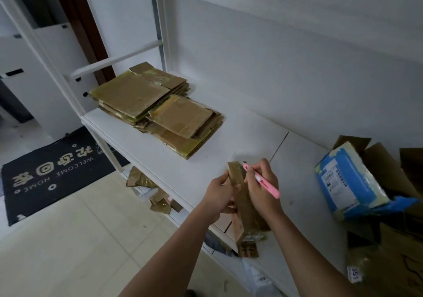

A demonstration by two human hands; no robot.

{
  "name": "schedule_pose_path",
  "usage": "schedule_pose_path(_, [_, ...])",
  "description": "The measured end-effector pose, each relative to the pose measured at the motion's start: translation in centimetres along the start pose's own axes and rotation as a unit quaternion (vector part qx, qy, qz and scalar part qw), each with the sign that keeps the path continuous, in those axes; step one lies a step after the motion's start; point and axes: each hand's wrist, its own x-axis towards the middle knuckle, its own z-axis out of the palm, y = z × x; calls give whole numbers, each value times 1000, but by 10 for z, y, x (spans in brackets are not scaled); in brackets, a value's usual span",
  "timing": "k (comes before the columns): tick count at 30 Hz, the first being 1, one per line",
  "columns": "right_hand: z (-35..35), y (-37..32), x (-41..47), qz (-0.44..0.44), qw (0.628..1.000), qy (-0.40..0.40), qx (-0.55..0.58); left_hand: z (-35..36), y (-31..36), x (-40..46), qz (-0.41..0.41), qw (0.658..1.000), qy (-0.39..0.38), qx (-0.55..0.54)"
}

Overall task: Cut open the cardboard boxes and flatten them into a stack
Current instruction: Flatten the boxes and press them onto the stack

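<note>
One narrow, tape-glossed brown box (243, 201)

Black doormat (55, 173) on tiled floor (68, 239), left. White shelf frame (114, 59) behind. White wall (274, 56) at back.

We see a dim, bluish-grey picture with soft, even light and no hard shadows; only faint shade lies under the stack of flattened cardboard (158, 109) on the white shelf (206, 159). The tape on that cardboard gives a weak greenish sheen, and the floor tiles (68, 239) at lower left look a little brighter than the wall. Straight shelf posts bow and lean toward the edges from the wide lens, and fine detail looks soft and smeared throughout.
</note>
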Motion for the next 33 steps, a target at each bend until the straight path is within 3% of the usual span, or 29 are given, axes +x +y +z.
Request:
schedule_pose_path(14, [-23, -1, 1, -5, 994, -96, -53, 6, 6, -4, -9, 1000, 25, -9])
schedule_pose_path(33, [-51, -5, -54, 13, 989, -141, -48, 17, 6, -9, 0, 996, 82, 24])
